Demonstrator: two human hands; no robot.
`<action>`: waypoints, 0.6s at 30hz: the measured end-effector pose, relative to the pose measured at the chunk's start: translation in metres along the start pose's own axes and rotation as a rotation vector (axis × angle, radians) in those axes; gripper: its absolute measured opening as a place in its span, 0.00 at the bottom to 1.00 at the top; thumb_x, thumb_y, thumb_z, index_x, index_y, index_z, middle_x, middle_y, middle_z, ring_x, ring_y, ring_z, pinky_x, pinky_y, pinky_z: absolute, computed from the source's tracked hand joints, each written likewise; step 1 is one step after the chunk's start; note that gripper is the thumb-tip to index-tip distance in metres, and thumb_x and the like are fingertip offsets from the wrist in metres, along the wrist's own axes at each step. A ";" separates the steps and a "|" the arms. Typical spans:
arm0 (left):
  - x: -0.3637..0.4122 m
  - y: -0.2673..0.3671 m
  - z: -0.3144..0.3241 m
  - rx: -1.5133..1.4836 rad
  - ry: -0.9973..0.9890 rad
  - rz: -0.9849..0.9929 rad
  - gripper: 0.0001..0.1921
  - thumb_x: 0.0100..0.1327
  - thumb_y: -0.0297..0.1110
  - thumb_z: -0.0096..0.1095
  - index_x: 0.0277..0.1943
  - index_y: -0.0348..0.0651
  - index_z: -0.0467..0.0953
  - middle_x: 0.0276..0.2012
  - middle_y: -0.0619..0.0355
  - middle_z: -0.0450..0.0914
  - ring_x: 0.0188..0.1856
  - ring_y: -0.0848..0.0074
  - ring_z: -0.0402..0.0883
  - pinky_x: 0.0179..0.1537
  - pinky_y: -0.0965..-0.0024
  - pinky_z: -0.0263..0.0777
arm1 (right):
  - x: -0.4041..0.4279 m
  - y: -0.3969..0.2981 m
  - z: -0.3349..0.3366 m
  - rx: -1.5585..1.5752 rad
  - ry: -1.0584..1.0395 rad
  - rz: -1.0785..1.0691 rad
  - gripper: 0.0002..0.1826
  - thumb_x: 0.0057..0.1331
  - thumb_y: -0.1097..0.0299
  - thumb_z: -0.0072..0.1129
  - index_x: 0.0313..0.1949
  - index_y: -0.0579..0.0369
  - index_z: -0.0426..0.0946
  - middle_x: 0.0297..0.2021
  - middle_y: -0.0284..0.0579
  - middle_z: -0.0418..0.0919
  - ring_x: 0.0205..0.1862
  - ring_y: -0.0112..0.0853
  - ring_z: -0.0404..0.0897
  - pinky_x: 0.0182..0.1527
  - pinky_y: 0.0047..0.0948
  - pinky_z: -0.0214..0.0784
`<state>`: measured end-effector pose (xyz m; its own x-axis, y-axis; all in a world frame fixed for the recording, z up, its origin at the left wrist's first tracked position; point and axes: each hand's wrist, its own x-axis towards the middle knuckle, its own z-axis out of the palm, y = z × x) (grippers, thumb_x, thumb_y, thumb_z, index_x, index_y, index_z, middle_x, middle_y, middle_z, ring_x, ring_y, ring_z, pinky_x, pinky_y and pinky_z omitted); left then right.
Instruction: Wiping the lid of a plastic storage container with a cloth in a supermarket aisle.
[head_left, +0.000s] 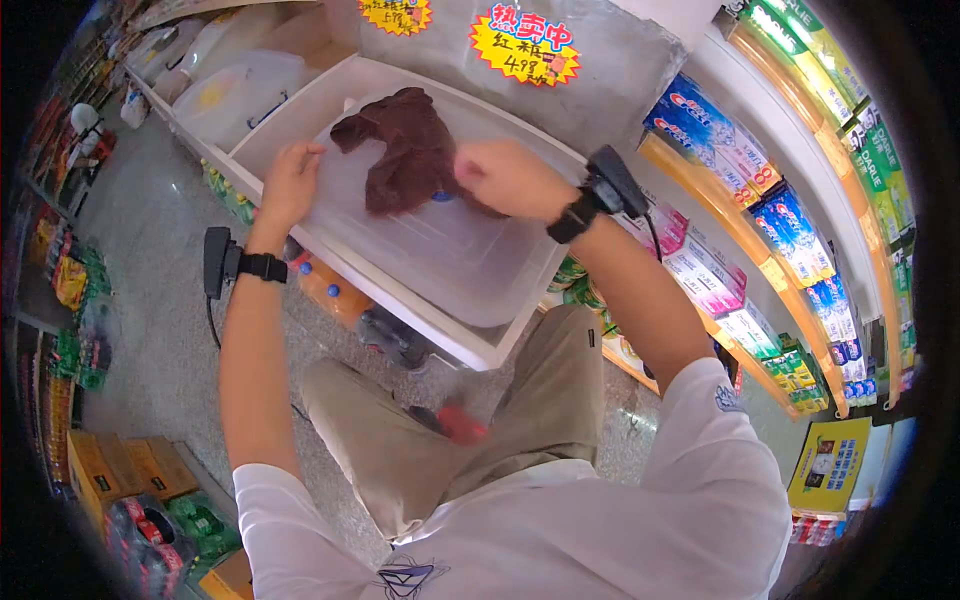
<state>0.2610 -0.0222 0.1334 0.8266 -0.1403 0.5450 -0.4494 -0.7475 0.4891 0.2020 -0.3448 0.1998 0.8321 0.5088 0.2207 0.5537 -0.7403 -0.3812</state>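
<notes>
A dark brown cloth lies crumpled on a translucent plastic lid set in a white-framed bin. At the right end of the cloth, my right hand is curled around part of it, blurred by motion. Over the bin's left edge is my left hand, its fingers bent and close together near the lid's rim, apart from the cloth; whether anything is between them cannot be told. A bit of blue shows under the cloth's lower edge.
Shelves of boxed toothpaste run along the right. More translucent lids are at upper left. Bottles with blue caps stand below the bin's front. Cardboard boxes and wrapped bottle packs are at lower left.
</notes>
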 end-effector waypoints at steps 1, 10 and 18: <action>0.002 0.001 0.002 -0.019 -0.008 0.014 0.08 0.65 0.27 0.53 0.45 0.38 0.76 0.43 0.46 0.78 0.48 0.58 0.77 0.51 0.63 0.69 | -0.009 0.000 -0.006 0.266 -0.002 -0.017 0.06 0.60 0.68 0.55 0.32 0.56 0.74 0.26 0.48 0.77 0.30 0.40 0.76 0.35 0.36 0.69; 0.001 0.000 0.007 -0.050 0.052 -0.038 0.08 0.64 0.30 0.54 0.41 0.38 0.78 0.43 0.45 0.79 0.48 0.54 0.76 0.51 0.59 0.69 | -0.028 -0.044 0.010 -0.012 0.105 -0.384 0.12 0.57 0.64 0.63 0.33 0.57 0.72 0.32 0.50 0.72 0.38 0.46 0.74 0.40 0.40 0.67; -0.009 0.000 0.017 -0.106 0.198 -0.061 0.09 0.63 0.30 0.52 0.40 0.41 0.79 0.44 0.48 0.79 0.50 0.55 0.76 0.52 0.59 0.68 | -0.030 -0.049 -0.006 -0.305 0.018 0.022 0.16 0.56 0.60 0.64 0.34 0.61 0.73 0.36 0.58 0.74 0.43 0.52 0.74 0.44 0.46 0.67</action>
<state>0.2590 -0.0323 0.1169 0.7757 0.0408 0.6297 -0.4423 -0.6766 0.5887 0.1501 -0.3268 0.2169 0.8431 0.4850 0.2323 0.5167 -0.8503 -0.0999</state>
